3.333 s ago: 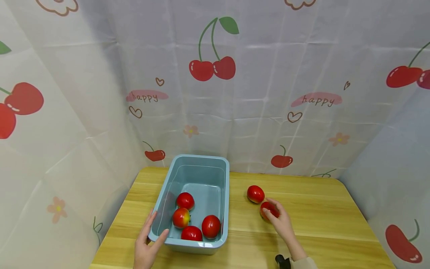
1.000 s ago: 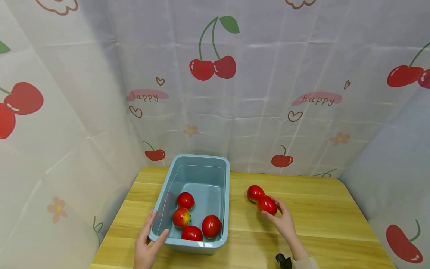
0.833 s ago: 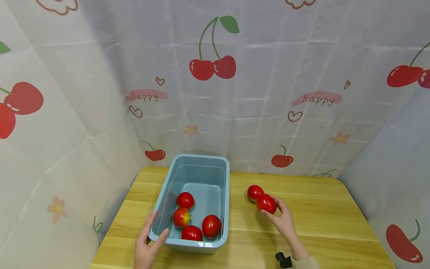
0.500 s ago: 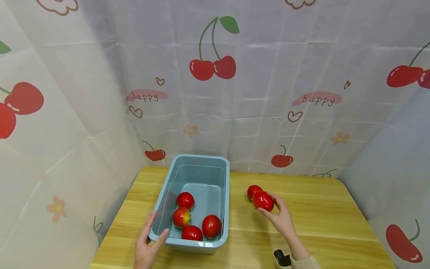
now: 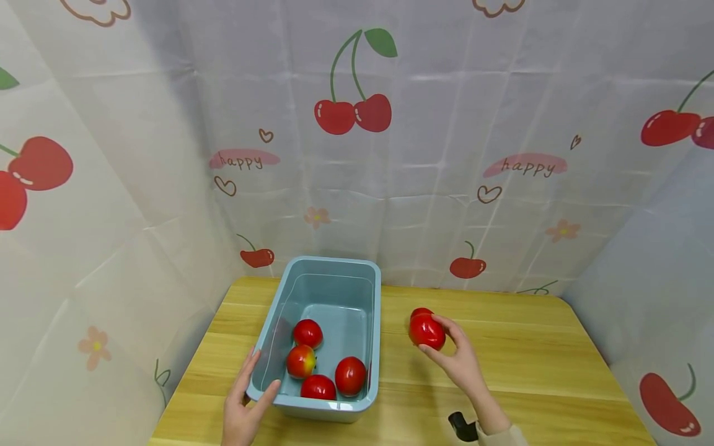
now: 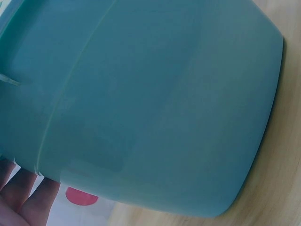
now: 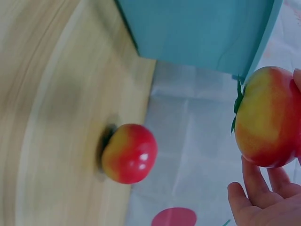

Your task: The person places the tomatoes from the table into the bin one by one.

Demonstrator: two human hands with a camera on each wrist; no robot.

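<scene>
My right hand (image 5: 464, 365) holds a glossy red tomato (image 5: 427, 332) between thumb and fingers, raised over the wooden table. In the right wrist view this tomato (image 7: 269, 117) shows a yellow patch and green leafy calyx. Another tomato (image 5: 418, 311) rests on the table just behind it, partly hidden in the head view; the right wrist view shows this second tomato (image 7: 130, 153) whole. My left hand (image 5: 243, 404) touches the near left corner of a blue plastic box (image 5: 377, 322), fingers straight along its outer side and thumb at the near rim. Several tomatoes (image 5: 350, 376) lie inside the box.
The wooden table (image 5: 502, 347) carries the box at its left. A white curtain (image 5: 418, 167) printed with cherries hangs behind and at both sides. A black device (image 5: 463, 427) sits at the right wrist, beside a beige sleeve (image 5: 504, 437).
My right hand has taken hold of the nearer tomato, lifted it off the table and moved it leftward, in front of the other tomato. My left hand stays at the box corner.
</scene>
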